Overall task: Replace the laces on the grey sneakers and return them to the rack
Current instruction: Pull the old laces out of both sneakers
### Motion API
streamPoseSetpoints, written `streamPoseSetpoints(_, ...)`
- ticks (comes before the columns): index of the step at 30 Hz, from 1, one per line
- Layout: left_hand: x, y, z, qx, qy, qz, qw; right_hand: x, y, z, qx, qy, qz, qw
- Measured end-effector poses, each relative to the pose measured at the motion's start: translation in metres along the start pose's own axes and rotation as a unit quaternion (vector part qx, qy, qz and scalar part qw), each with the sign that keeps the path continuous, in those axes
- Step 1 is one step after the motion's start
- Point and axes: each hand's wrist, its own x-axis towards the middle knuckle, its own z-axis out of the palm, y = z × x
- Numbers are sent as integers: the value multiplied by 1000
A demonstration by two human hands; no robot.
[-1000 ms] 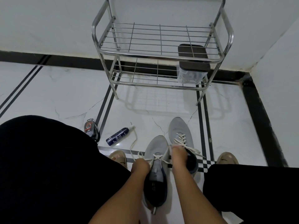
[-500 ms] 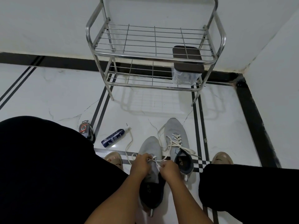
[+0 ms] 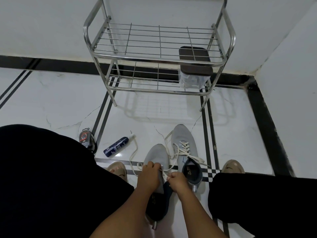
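Two grey sneakers stand on the white floor between my knees. The near sneaker [image 3: 158, 156] lies under my hands. My left hand [image 3: 148, 173] rests curled on its tongue area and pinches the cream lace [image 3: 133, 153], whose loose end trails off to the left. My right hand [image 3: 177, 180] pinches another stretch of that lace at the sneaker's right side. The far sneaker [image 3: 184, 140] sits just to the right, its lace loosely threaded with ends spilling over the sides. The steel rack [image 3: 159, 58] stands against the wall ahead.
A clear box with a dark lid [image 3: 194, 69] sits on the rack's lower shelf at the right. A blue spray bottle [image 3: 116, 146] and a small dark polish pack [image 3: 85, 139] lie on the floor to the left. My sandalled feet [image 3: 118, 170] flank the sneakers.
Both hands have moved closer together over the near sneaker; the right hand left the far sneaker and now pinches the near sneaker's lace. The view shifted slightly.
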Motion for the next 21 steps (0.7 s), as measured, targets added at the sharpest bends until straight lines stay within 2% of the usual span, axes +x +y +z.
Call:
streamPoseSetpoints(3,1,0,-4,28,-23,-1,999,5,4,4,8,-5,6,1000)
streamPoseSetpoints(7,3,5,-5,118,-59,30,991,3,5,5,18,2,19,1000)
streamPoseSetpoints(8,6,7,-9,98,-75,30,992,-2,4,2,28,5,27,999)
streamPoseSetpoints(10,8,6,-21,-39,-67,-14,997,-6,5,-2,41,17,46,998)
streamPoseSetpoints(12,9,-2,-24,-201,-28,-115,972,-8,7,-7,49,28,59,997)
streamPoseSetpoints(13,11,-7,-21,-246,-31,-147,957,-8,6,-8,56,30,63,996)
streamPoseSetpoints(14,13,-7,-20,-246,-46,-161,955,-8,4,-9,54,24,60,996)
streamPoseSetpoints(16,19,-10,-13,-100,-68,-139,983,-8,0,-8,33,9,47,998)
streamPoseSetpoints(19,8,-1,-5,31,2,-66,997,-5,-1,-3,14,7,38,999)
streamPoseSetpoints(21,0,7,-3,42,39,-57,997,6,7,1,9,5,34,999)
